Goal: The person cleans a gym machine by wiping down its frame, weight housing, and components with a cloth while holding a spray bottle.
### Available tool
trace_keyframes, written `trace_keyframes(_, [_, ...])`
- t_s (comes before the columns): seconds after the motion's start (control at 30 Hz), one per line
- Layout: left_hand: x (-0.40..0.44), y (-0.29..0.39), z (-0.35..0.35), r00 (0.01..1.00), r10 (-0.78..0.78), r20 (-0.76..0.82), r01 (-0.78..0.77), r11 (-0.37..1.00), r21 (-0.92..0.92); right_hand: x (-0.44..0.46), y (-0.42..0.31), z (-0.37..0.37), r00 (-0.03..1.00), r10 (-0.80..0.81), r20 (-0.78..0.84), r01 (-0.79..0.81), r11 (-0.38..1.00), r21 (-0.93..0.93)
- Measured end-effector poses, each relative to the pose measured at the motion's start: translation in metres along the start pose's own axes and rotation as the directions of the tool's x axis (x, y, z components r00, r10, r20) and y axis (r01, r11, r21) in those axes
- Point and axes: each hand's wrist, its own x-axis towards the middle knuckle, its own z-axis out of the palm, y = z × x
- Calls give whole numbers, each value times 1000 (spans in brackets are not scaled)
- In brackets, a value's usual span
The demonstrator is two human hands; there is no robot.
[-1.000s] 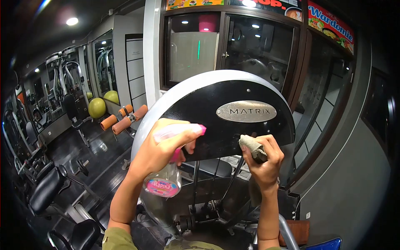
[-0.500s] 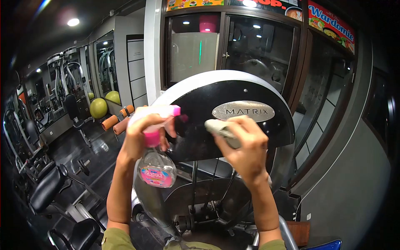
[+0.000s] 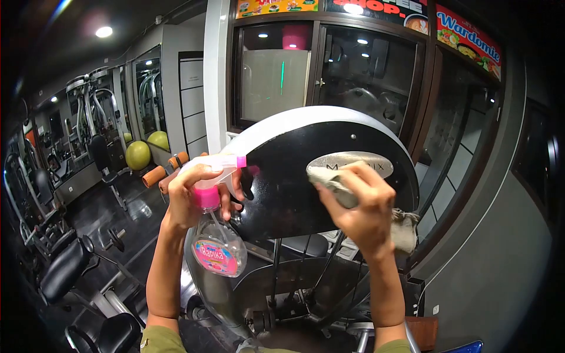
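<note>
My left hand [image 3: 191, 193] is wrapped round the neck of a clear spray bottle [image 3: 219, 250] with a pink trigger top and a pink "Rapika" label. Its nozzle points right, toward the black panel [image 3: 282, 200] of a gym machine. In my right hand [image 3: 366, 203] is a bunched greyish cloth [image 3: 335, 185], held at the lower left of the oval silver Matrix badge [image 3: 350, 164] and covering part of its lettering. Some of the cloth hangs out behind my right wrist. Whether the cloth presses on the panel is hard to tell.
A white curved rim [image 3: 321, 113] tops the machine, with dark rods below the panel. Benches and weight machines stand at left, near a yellow-green exercise ball [image 3: 138, 155] and orange foam rollers [image 3: 154, 176]. Dark-framed glass windows [image 3: 365, 82] rise behind.
The spray bottle has shifted slightly down and left. My right hand has moved right and down with the cloth, which now overlaps the badge; more cloth shows behind my wrist.
</note>
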Motion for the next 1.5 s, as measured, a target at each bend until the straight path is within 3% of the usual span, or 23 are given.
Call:
trace_keyframes(0.07, [1, 1, -2, 1000, -12, 16, 12, 1000, 1, 6, -14, 10, 996, -66, 61, 62, 996, 57])
trace_keyframes(0.2, [0, 5, -3, 998, -54, 19, 52, 995, 85, 1, -23, 0, 989, 4, 147, -13, 998, 58])
trace_keyframes(0.4, [8, 4, -13, 985, -110, 133, 112, 994, -8, 6, 1, -11, 985, 172, -12, -173, 983, -66])
trace_keyframes(0.53, [19, 16, -17, 982, -80, 171, 64, 993, 100, 23, -19, 12, 999, 32, -4, -32, 991, -128])
trace_keyframes(0.67, [35, 18, -27, 964, -125, 236, 121, 992, 31, 25, -41, 26, 996, -44, 76, 49, 997, -63])
trace_keyframes(0.73, [43, 15, -31, 958, -123, 258, 126, 992, 3, 26, -39, 15, 994, -7, 109, 13, 998, -59])
trace_keyframes(0.87, [50, 9, -35, 936, -100, 336, 126, 990, -56, 22, -10, -6, 975, 218, -38, -221, 957, -186])
trace_keyframes(1.0, [44, 4, -37, 937, -99, 336, 148, 981, -123, 47, -21, 12, 994, 105, 12, -101, 977, -190])
trace_keyframes(1.13, [41, 2, -41, 934, -80, 347, 147, 974, -170, 62, -33, 35, 988, -27, 151, 38, 997, -72])
trace_keyframes(1.2, [41, 0, -43, 934, -90, 347, 165, 967, -195, 68, -30, 23, 977, -26, 212, 48, 994, -98])
trace_keyframes(1.27, [41, -2, -43, 932, -97, 349, 181, 959, -219, 70, -18, 9, 975, 72, 213, -40, 988, -151])
trace_keyframes(1.4, [40, -4, -42, 945, -67, 320, 155, 954, -256, 78, 2, 0, 978, 121, 167, -86, 975, -203])
trace_keyframes(1.5, [39, -5, -43, 945, -88, 315, 173, 952, -253, 90, -9, 31, 982, -104, 158, 110, 994, -28])
